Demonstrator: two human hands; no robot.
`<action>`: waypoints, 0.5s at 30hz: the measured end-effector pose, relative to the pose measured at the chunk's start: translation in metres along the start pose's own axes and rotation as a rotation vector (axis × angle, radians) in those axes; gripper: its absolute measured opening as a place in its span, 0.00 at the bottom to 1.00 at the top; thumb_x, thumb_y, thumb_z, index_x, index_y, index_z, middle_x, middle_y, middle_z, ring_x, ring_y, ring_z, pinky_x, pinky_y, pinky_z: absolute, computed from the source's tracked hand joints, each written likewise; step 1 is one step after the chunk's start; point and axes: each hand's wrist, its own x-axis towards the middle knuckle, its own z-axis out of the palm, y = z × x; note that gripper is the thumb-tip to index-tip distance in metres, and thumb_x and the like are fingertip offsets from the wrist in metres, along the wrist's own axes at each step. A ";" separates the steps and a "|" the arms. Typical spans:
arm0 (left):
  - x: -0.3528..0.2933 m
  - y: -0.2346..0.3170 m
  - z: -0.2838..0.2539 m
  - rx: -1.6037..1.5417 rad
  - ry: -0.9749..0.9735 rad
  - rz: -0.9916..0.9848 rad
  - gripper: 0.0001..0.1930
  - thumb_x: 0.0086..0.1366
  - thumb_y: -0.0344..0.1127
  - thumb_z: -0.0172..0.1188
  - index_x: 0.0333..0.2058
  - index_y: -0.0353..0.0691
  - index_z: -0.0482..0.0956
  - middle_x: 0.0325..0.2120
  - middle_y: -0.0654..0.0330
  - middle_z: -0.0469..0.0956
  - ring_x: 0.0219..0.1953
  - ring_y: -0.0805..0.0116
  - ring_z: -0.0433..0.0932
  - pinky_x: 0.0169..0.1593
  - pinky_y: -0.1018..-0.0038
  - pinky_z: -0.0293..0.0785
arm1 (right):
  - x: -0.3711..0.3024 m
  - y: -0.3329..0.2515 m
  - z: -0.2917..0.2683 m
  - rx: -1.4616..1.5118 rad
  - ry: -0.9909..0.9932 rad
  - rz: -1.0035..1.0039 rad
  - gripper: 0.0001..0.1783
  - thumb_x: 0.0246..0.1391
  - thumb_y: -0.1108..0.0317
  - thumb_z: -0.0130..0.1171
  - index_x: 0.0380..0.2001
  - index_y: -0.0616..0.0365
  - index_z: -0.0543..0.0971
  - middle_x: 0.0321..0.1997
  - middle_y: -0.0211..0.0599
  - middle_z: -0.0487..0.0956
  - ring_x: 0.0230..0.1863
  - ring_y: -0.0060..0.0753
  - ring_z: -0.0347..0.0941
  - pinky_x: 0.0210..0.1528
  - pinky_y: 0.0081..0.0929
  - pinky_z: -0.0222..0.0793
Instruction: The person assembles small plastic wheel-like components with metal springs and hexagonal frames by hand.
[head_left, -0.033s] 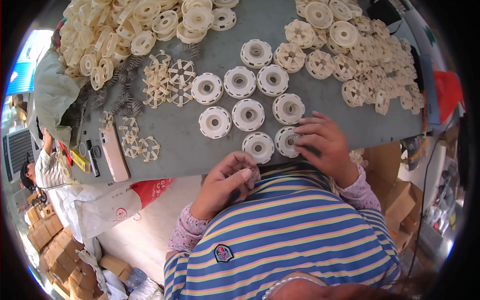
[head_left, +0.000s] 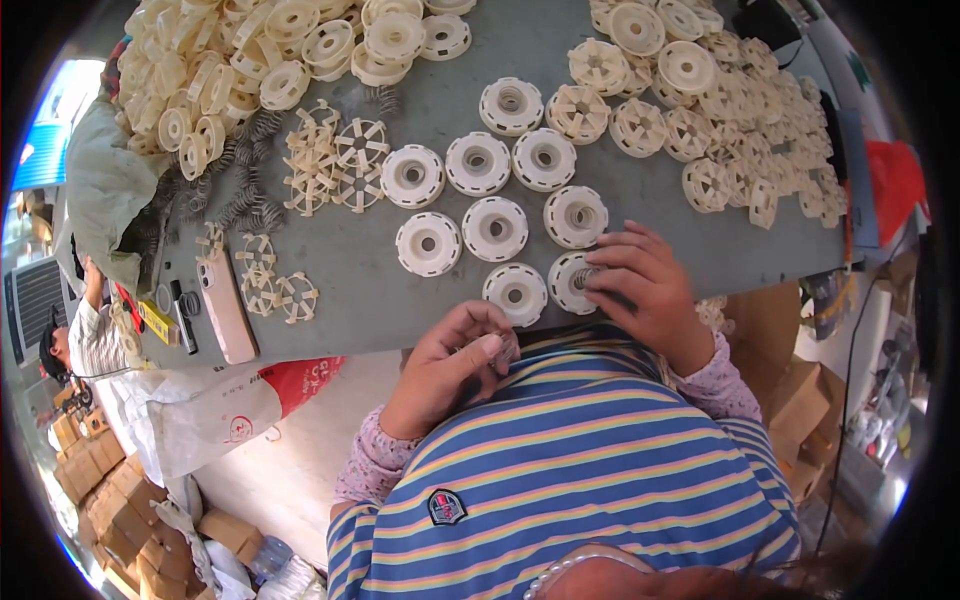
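Several white plastic rings with slotted rims lie before me, a middle one (head_left: 495, 229) among them, and coil springs stand in some, such as the ring (head_left: 576, 217) above my right hand. My right hand (head_left: 645, 285) reaches over the nearest right ring (head_left: 562, 300), its fingertips closed at a coil spring (head_left: 583, 278) in the centre; the thumb is mostly hidden. Close to my body, my left hand (head_left: 455, 360) is closed around coil springs (head_left: 508, 350), partly covered by its fingers. Beside it lies another white ring (head_left: 515, 294).
Cream plastic rings (head_left: 285, 85) heap at far left, with loose springs (head_left: 240, 190) below. Spoked cream parts (head_left: 362, 142) lie nearby, more pile up at right (head_left: 740, 110). A pink phone (head_left: 228, 310) and a black marker (head_left: 184, 315) rest near the left edge. A person (head_left: 95, 330) is at far left.
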 end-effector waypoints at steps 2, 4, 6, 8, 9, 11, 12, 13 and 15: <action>0.000 0.004 0.004 0.011 0.001 -0.008 0.15 0.75 0.37 0.60 0.55 0.37 0.73 0.43 0.58 0.76 0.40 0.72 0.76 0.33 0.80 0.77 | 0.002 -0.005 -0.002 -0.009 -0.012 0.016 0.10 0.50 0.69 0.75 0.36 0.52 0.83 0.50 0.31 0.84 0.58 0.42 0.78 0.71 0.53 0.68; 0.002 0.006 0.004 0.028 0.008 -0.014 0.16 0.76 0.35 0.58 0.57 0.37 0.72 0.44 0.60 0.75 0.42 0.73 0.75 0.37 0.78 0.79 | 0.002 -0.008 -0.001 -0.011 -0.019 0.029 0.10 0.50 0.69 0.74 0.35 0.52 0.83 0.51 0.31 0.84 0.59 0.41 0.78 0.71 0.54 0.67; 0.003 0.006 0.004 -0.042 -0.043 0.020 0.18 0.75 0.32 0.56 0.60 0.37 0.70 0.45 0.58 0.74 0.44 0.72 0.75 0.39 0.76 0.80 | 0.001 -0.009 0.000 -0.050 -0.008 0.014 0.09 0.50 0.69 0.74 0.34 0.52 0.83 0.50 0.31 0.84 0.60 0.41 0.77 0.72 0.55 0.66; 0.002 0.008 0.004 -0.083 -0.048 0.013 0.18 0.74 0.31 0.55 0.60 0.37 0.70 0.46 0.58 0.74 0.44 0.71 0.74 0.39 0.76 0.80 | 0.003 -0.011 0.000 -0.064 -0.007 0.001 0.09 0.50 0.69 0.74 0.34 0.52 0.83 0.50 0.31 0.84 0.60 0.41 0.77 0.72 0.55 0.66; 0.002 0.009 0.004 -0.124 -0.052 0.008 0.18 0.73 0.30 0.54 0.60 0.36 0.69 0.47 0.57 0.74 0.45 0.71 0.74 0.40 0.75 0.80 | 0.003 -0.011 -0.001 -0.078 -0.005 -0.014 0.09 0.50 0.69 0.74 0.34 0.52 0.83 0.50 0.31 0.83 0.59 0.41 0.77 0.72 0.55 0.66; 0.001 0.007 0.004 -0.075 -0.048 0.033 0.17 0.74 0.31 0.54 0.59 0.37 0.69 0.46 0.57 0.74 0.45 0.71 0.74 0.40 0.75 0.80 | 0.004 -0.012 -0.002 -0.085 -0.018 -0.015 0.09 0.49 0.69 0.74 0.33 0.52 0.83 0.50 0.30 0.83 0.59 0.41 0.77 0.73 0.55 0.65; 0.001 0.006 0.004 -0.025 -0.042 0.060 0.17 0.75 0.31 0.55 0.59 0.37 0.69 0.45 0.58 0.74 0.44 0.71 0.75 0.40 0.75 0.80 | 0.005 -0.012 -0.002 -0.090 -0.030 -0.019 0.09 0.49 0.69 0.74 0.32 0.51 0.83 0.50 0.30 0.83 0.59 0.41 0.77 0.73 0.56 0.64; 0.000 0.006 0.004 -0.026 -0.040 0.061 0.17 0.75 0.31 0.55 0.59 0.37 0.69 0.45 0.58 0.74 0.44 0.71 0.75 0.40 0.75 0.80 | 0.006 -0.013 -0.004 -0.088 -0.031 -0.020 0.09 0.49 0.69 0.74 0.32 0.51 0.83 0.50 0.30 0.83 0.59 0.41 0.77 0.73 0.56 0.64; 0.000 0.006 0.002 0.046 -0.039 0.084 0.16 0.76 0.33 0.56 0.58 0.37 0.69 0.45 0.58 0.75 0.42 0.72 0.76 0.41 0.75 0.80 | 0.012 -0.016 -0.010 -0.119 -0.046 -0.067 0.11 0.49 0.67 0.75 0.35 0.51 0.83 0.48 0.32 0.83 0.56 0.42 0.79 0.68 0.51 0.70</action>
